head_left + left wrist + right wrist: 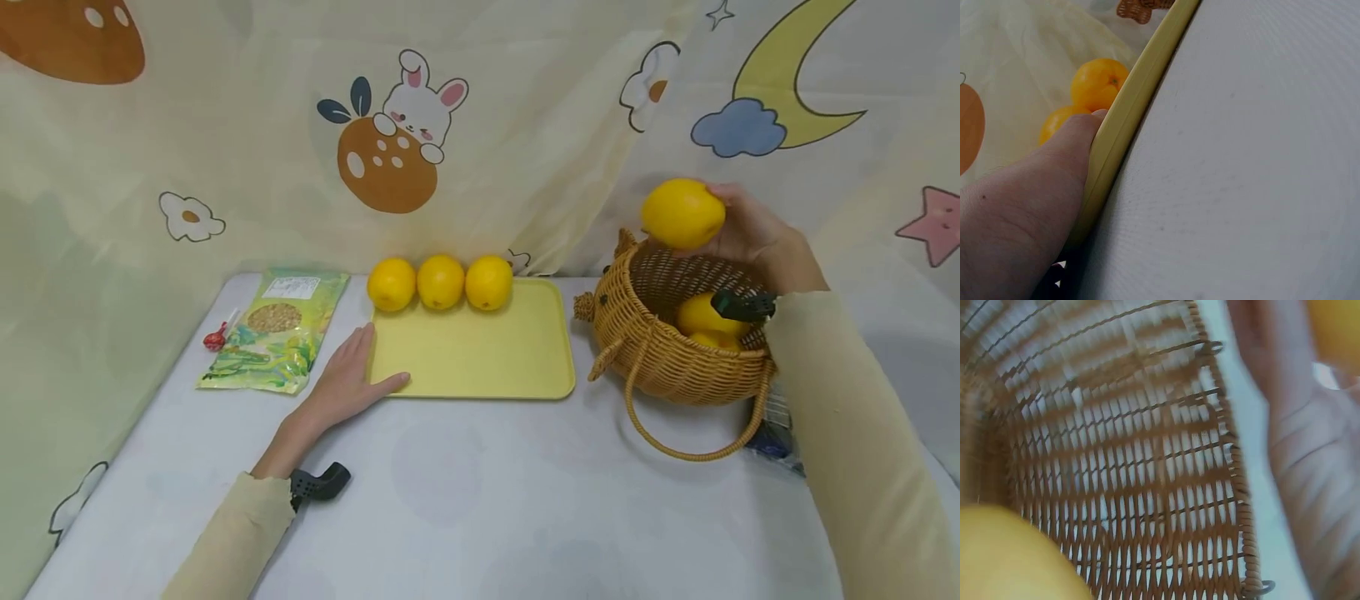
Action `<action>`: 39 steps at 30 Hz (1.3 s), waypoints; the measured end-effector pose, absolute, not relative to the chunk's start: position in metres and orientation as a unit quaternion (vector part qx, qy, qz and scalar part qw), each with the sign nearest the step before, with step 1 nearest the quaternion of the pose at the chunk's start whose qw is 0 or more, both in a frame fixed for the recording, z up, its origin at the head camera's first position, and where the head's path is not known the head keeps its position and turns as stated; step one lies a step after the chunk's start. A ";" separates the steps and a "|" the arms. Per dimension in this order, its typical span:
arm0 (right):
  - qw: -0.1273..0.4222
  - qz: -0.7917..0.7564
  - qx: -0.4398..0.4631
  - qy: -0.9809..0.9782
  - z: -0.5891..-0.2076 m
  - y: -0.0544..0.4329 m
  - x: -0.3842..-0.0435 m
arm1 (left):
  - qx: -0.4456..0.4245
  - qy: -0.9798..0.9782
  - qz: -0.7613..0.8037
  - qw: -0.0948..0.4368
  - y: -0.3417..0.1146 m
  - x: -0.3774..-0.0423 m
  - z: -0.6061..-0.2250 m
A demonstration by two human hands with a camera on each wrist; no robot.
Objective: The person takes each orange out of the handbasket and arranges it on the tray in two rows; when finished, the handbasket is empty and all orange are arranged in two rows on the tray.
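Observation:
My right hand (753, 229) grips a large oval yellow lemon (682, 213) just above the mouth of the wicker basket (675, 367). More yellow fruit (701, 315) lies inside the basket, partly hidden by its rim. Flat on the left edge of the yellow tray (472, 358) rests my left hand (348, 375), fingers straight and thumb spread over the near corner. Three round oranges (441, 282) sit in a row along the tray's back edge. The left wrist view shows the thumb (1066, 147) against the tray rim. Fingers and fruit are blurred in the right wrist view.
Left of the tray lies a green and yellow food packet (273, 333), with a red lollipop (216, 337) beside it. The basket's handle (697, 457) hangs down toward the front. A dark package (776, 433) is partly hidden behind the basket and right sleeve. A printed curtain stands behind.

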State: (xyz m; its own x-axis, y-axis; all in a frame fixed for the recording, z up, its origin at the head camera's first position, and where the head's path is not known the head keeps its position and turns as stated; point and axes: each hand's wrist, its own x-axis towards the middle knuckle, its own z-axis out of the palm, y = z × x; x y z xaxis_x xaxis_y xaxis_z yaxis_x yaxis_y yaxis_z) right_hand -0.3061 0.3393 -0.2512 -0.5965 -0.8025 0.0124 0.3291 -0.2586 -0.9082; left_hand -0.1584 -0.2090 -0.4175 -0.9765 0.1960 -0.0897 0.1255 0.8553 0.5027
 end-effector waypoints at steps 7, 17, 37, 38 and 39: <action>0.330 -0.790 -0.175 0.486 -0.217 0.274 -0.292 | 0.079 0.961 0.254 0.070 -0.211 -0.160 -0.418; 0.251 -0.893 -0.151 0.342 -0.207 0.141 -0.238 | 0.081 0.959 0.264 0.066 -0.210 -0.159 -0.416; -0.038 -0.696 -0.076 0.713 -0.284 0.072 -0.240 | 0.081 0.960 0.258 0.069 -0.207 -0.158 -0.416; -0.043 -0.694 -0.061 0.716 -0.287 0.072 -0.243 | 0.080 0.960 0.258 0.070 -0.207 -0.158 -0.415; -0.050 -0.694 -0.045 0.716 -0.290 0.072 -0.245 | 0.080 0.960 0.259 0.071 -0.207 -0.158 -0.415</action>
